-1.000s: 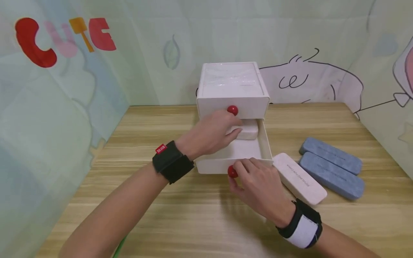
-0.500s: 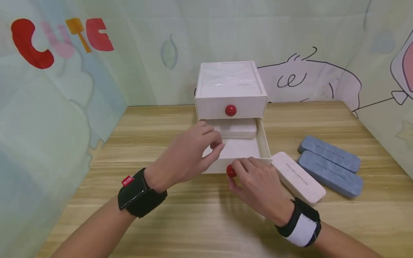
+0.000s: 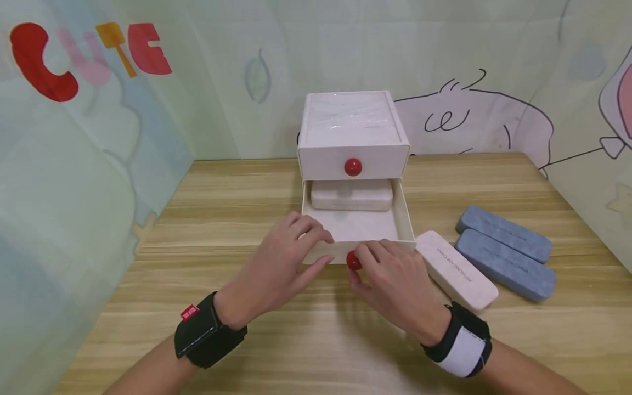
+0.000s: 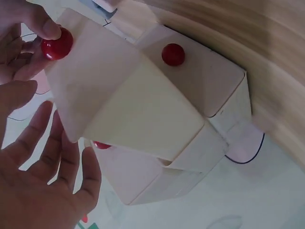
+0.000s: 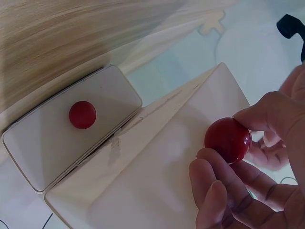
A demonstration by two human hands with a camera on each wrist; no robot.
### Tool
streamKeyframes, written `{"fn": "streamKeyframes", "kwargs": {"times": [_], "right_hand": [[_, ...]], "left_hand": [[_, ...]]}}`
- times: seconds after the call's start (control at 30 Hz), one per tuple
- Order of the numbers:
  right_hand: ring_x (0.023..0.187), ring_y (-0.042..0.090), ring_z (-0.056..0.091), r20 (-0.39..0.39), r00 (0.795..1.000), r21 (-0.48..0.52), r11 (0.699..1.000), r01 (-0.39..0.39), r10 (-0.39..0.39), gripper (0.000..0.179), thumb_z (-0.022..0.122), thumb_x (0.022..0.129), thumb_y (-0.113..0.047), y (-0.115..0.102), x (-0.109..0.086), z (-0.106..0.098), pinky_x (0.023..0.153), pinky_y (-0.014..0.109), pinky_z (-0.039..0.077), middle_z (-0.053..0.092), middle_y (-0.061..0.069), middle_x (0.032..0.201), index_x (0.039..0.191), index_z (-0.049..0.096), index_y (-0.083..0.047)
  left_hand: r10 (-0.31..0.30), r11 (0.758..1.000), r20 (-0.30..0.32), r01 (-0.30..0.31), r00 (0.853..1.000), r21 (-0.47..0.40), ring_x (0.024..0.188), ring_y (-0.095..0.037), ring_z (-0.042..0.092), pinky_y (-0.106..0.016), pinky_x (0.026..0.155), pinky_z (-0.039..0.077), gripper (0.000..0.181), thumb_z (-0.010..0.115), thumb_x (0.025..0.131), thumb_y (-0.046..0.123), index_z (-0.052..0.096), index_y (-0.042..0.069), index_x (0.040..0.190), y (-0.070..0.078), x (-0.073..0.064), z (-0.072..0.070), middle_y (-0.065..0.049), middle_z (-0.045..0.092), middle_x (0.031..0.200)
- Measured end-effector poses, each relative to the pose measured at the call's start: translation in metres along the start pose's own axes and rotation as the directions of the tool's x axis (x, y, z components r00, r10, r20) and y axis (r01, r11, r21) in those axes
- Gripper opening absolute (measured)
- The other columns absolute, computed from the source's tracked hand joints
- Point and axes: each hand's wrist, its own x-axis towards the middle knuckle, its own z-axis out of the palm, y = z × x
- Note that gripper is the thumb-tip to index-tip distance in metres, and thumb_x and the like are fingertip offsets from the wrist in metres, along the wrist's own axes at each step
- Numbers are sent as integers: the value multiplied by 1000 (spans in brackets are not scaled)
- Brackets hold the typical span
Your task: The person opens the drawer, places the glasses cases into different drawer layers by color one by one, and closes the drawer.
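Observation:
A white drawer unit stands at the back of the table, one drawer pulled out below the top one. Inside it, toward the back, lies a white oblong case. My right hand pinches that drawer's red knob between thumb and fingers. My left hand is at the front left corner of the drawer, fingers loosely bent and holding nothing. In the left wrist view, its spread fingers are beside the drawer's front panel.
Right of the drawer, another white oblong case with printed lettering lies on the wooden table. Two blue oblong cases lie side by side beyond it. A printed cloth hangs behind. Another red knob sits on the top drawer.
My left hand has come out of the drawer, away from the white case inside, and moved down and left to the drawer's front corner. The right hand stays on the knob.

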Motion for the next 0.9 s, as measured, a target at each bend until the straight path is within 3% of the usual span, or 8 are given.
{"fn": "streamKeyframes", "kwargs": {"times": [0.23,0.33,0.43,0.57,0.67,0.8,0.9], "right_hand": [[69,16,67,-8,1000,3,1000,-2,2,28,84,78,-24,0,-1,0,51,27,53,69,0,78,89,62,-11],[69,16,67,-14,1000,7,1000,-3,3,26,82,78,-24,0,0,1,51,28,53,68,-1,78,89,62,-12],[68,16,66,-28,1000,7,1000,-1,1,24,81,79,-23,-1,0,1,51,28,52,67,-2,77,88,62,-12],[69,16,67,-24,1000,10,1000,-5,6,24,81,79,-24,-2,0,1,52,29,53,68,-2,78,88,62,-13],[70,17,68,-10,1000,17,1000,-14,14,24,82,79,-25,-2,0,1,53,29,55,69,-2,79,89,63,-13],[71,17,69,-2,1000,21,1000,-23,23,26,83,79,-26,-2,0,1,54,29,56,70,0,79,89,63,-12],[71,18,69,-5,1000,24,999,-25,25,28,84,77,-26,-2,-1,1,55,30,57,70,0,79,89,63,-11]], "left_hand": [[-68,994,-96,59,993,-90,104,-20,57,-36,92,50,14,76,93,20,70,12,103,-7,-7,14,-1,68,103],[-135,983,-152,114,979,-141,108,-22,56,-37,94,49,17,79,90,17,69,11,103,-10,-12,17,-3,65,105],[-227,960,-191,187,955,-206,103,-20,56,-34,90,51,18,80,89,16,69,11,102,-12,-18,21,-3,60,106],[-340,913,-204,270,918,-304,101,-16,59,-33,87,55,14,80,89,17,71,11,98,-16,-26,26,-3,58,111],[-396,873,-198,302,897,-382,110,-17,63,-33,92,59,11,79,89,16,73,10,96,-16,-30,28,-6,60,121],[-457,790,-170,311,873,-528,118,-27,66,-29,93,59,9,76,90,9,72,6,98,-15,-32,32,-14,61,133],[-508,715,-138,327,850,-618,120,-32,68,-27,92,58,22,75,91,6,62,1,108,-14,-33,34,-15,60,139]]}}
